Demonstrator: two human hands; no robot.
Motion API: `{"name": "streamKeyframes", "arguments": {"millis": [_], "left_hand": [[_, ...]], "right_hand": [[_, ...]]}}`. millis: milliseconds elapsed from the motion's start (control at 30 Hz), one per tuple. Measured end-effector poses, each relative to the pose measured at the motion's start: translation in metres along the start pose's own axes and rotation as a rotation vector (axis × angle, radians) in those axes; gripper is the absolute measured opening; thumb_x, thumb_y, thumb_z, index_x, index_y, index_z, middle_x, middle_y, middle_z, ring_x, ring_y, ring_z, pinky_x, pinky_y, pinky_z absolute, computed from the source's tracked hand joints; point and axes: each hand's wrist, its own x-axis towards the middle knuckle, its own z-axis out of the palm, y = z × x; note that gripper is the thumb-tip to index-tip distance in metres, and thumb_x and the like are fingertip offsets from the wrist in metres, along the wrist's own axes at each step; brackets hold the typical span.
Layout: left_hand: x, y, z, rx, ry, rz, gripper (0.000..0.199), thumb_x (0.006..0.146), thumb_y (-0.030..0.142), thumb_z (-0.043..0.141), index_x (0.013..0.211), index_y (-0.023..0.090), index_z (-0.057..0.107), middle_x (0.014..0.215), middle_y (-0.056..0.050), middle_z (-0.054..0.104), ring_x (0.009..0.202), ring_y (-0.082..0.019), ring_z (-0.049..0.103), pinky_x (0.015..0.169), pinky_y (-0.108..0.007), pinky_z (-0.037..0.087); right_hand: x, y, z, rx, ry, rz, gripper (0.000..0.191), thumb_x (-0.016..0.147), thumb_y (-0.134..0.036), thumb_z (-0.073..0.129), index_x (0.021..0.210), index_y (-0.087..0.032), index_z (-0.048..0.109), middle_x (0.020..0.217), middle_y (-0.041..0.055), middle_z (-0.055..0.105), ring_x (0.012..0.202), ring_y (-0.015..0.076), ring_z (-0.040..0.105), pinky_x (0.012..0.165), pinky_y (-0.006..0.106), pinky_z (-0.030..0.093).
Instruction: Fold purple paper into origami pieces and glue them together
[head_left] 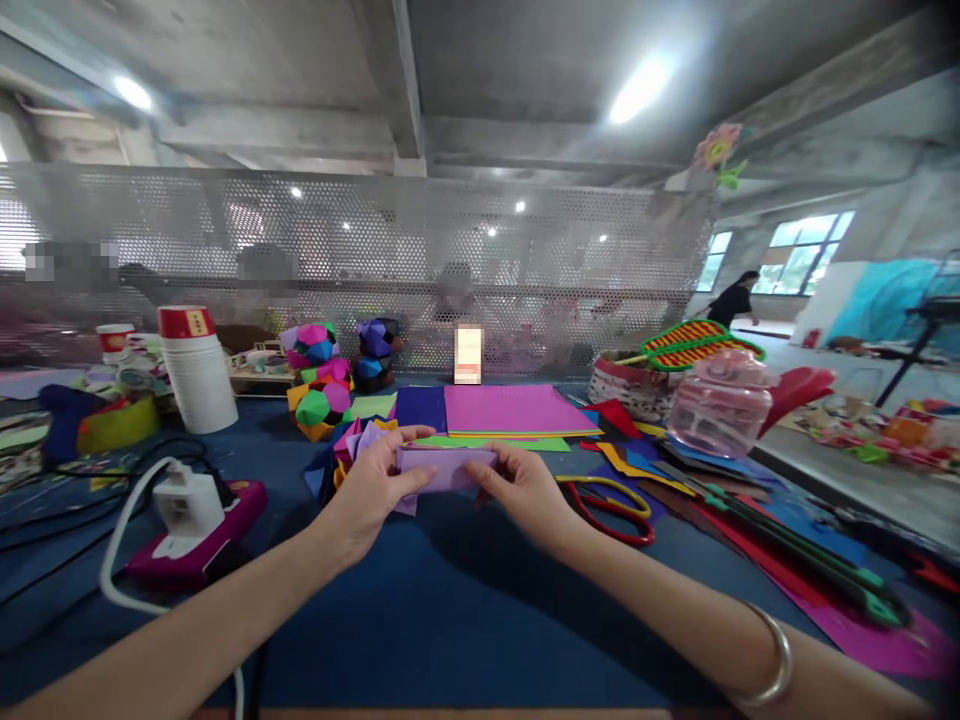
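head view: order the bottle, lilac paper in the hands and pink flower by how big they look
Largest to smallest:
1. bottle
2. lilac paper, partly covered by fingers
3. pink flower

readable text: none | red cup (180,322): pale label (200,321), marks too small to read

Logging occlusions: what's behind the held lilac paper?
Beyond the lilac paper: green paper, then a dark blue sheet and a pink sheet. Whatever the lilac paper covers can't be seen.
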Motion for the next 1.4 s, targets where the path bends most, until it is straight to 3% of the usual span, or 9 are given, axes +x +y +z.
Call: {"name": "streamKeyframes", "arguments": {"millis": [67, 267, 467, 1033, 1400], "left_hand": [[-0.001, 0.001, 0.003, -0.041, 0.001, -0.038, 0.056, 0.069, 0.021, 0.081, 0.118, 0.017, 0.056, 0.093, -0.004, 0.071, 0.081, -0.016, 0.068, 0.069, -0.023, 0.052], [0.003, -0.007, -0.001, -0.091, -0.091, -0.15, 0.03, 0.071, 0.029, 0.082, 0.093, 0.012, 0.07, 0.095, -0.009, 0.073, 0.085, -0.018, 0.069, 0.08, -0.028, 0.056], [0.003, -0.01, -0.002, -0.052, -0.045, -0.127, 0.031, 0.068, 0.031, 0.084, 0.09, 0.013, 0.073, 0.088, -0.007, 0.075, 0.075, -0.015, 0.069, 0.072, -0.025, 0.059], [0.001, -0.007, -0.001, 0.006, -0.076, -0.099, 0.034, 0.071, 0.039, 0.08, 0.093, 0.013, 0.075, 0.089, -0.007, 0.075, 0.079, -0.017, 0.069, 0.072, -0.025, 0.058], [-0.001, -0.006, 0.003, 0.055, -0.071, -0.064, 0.036, 0.074, 0.042, 0.076, 0.096, 0.014, 0.073, 0.091, -0.007, 0.074, 0.081, -0.018, 0.069, 0.072, -0.027, 0.059]], "right_hand": [[-0.001, 0.001, -0.001, -0.039, 0.042, -0.019, 0.03, 0.082, -0.045, 0.063, 0.082, -0.015, 0.064, 0.07, 0.0008, 0.062, 0.061, 0.0131, 0.055, 0.059, 0.025, 0.047], [-0.004, 0.001, -0.003, -0.078, 0.078, -0.046, 0.032, 0.082, -0.048, 0.063, 0.078, -0.017, 0.062, 0.067, 0.0001, 0.06, 0.06, 0.013, 0.052, 0.055, 0.024, 0.043], [-0.005, 0.002, -0.004, -0.024, 0.074, -0.017, 0.03, 0.08, -0.046, 0.065, 0.075, -0.017, 0.06, 0.067, -0.0009, 0.058, 0.06, 0.0125, 0.05, 0.056, 0.024, 0.041], [-0.006, 0.001, -0.002, -0.045, 0.097, -0.019, 0.037, 0.082, -0.051, 0.061, 0.07, -0.018, 0.054, 0.063, -0.0029, 0.049, 0.057, 0.0107, 0.043, 0.05, 0.023, 0.034], [-0.006, 0.003, -0.001, -0.114, 0.109, -0.021, 0.037, 0.085, -0.052, 0.058, 0.073, -0.017, 0.056, 0.065, -0.0017, 0.051, 0.058, 0.0119, 0.044, 0.052, 0.024, 0.034]]}}
